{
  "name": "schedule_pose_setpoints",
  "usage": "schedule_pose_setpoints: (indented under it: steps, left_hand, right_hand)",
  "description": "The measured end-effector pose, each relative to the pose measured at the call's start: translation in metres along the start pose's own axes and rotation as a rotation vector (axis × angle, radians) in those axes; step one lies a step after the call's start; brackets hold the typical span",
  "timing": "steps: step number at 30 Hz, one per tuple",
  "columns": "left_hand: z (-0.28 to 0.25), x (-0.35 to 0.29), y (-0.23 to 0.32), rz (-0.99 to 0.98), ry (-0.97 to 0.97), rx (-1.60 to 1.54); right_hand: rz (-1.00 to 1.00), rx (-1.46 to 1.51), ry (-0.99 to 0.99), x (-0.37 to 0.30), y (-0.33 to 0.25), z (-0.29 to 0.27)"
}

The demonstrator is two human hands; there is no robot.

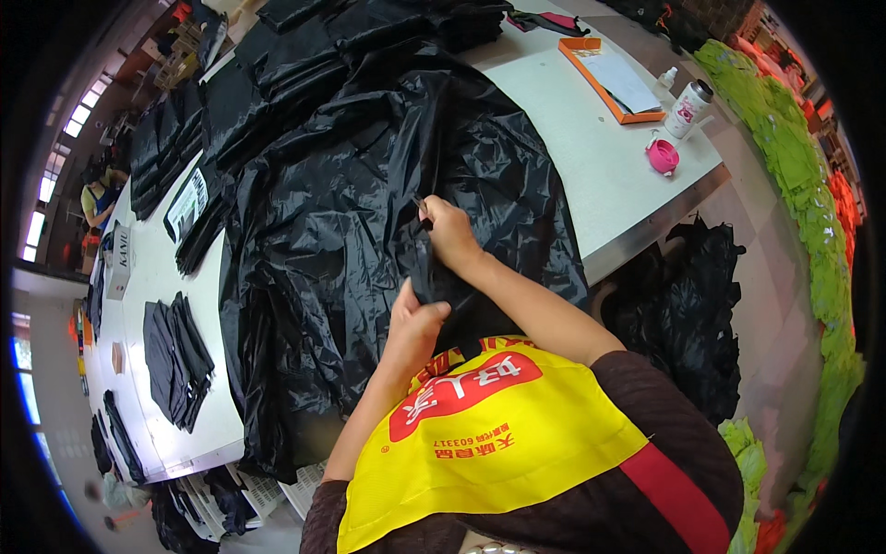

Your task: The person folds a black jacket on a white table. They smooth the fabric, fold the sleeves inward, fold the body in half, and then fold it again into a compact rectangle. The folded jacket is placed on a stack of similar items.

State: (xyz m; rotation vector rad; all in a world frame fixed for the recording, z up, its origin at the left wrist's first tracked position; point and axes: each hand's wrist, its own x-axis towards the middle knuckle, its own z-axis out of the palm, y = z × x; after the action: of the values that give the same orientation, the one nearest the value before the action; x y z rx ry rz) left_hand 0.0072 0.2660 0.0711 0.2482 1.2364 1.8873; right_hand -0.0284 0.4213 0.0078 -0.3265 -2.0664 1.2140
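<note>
The room is a workshop, with bright windows (37, 226) along the left and another person (97, 198) standing far off beyond the surface's left end. The white surface (591, 175) stretches in front of the wearer, and a long bright green heap (775, 138) lies apart from it on the right. Over the middle of the surface spreads a big shiny black cloth (323, 212), rumpled, its near part hanging over the edge toward the wearer. Folded black stacks (369, 32) lie at its far side; a black heap (683, 305) sits lower, past the near right edge.

A raised fold of the cloth runs lengthwise away from the body, and both hands are at its near end. The right hand (452, 235) is farther out, its fingers curled closed on the fold; a tiny glint at their tips is too small to identify. The left hand (415, 319) is nearer the body, thumb and forefinger apart beside the cloth; whether they grip it I cannot tell.

At the right corner are an orange tray (568, 57), a white bottle (686, 111) and a pink cap (662, 157).
</note>
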Motion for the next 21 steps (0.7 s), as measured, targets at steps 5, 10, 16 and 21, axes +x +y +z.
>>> schedule_pose_setpoints:
  steps: [5,10,16,21]
  left_hand:
    - [-0.064,-0.014,0.004,0.352,0.367,0.457]
    - [-0.068,-0.051,0.022,0.878,0.475,1.452]
    - [-0.025,-0.07,-0.003,0.523,0.23,1.376]
    - [-0.076,-0.113,0.024,0.362,0.405,1.537]
  right_hand:
    - [0.183,0.385,-0.376,-0.042,-0.061,-0.041]
    - [-0.112,-0.149,-0.156,-0.065,-0.04,-0.058]
    - [-0.095,-0.167,-0.227,-0.044,-0.013,-0.092]
    - [0.315,-0.106,-0.477,-0.036,0.021,-0.158]
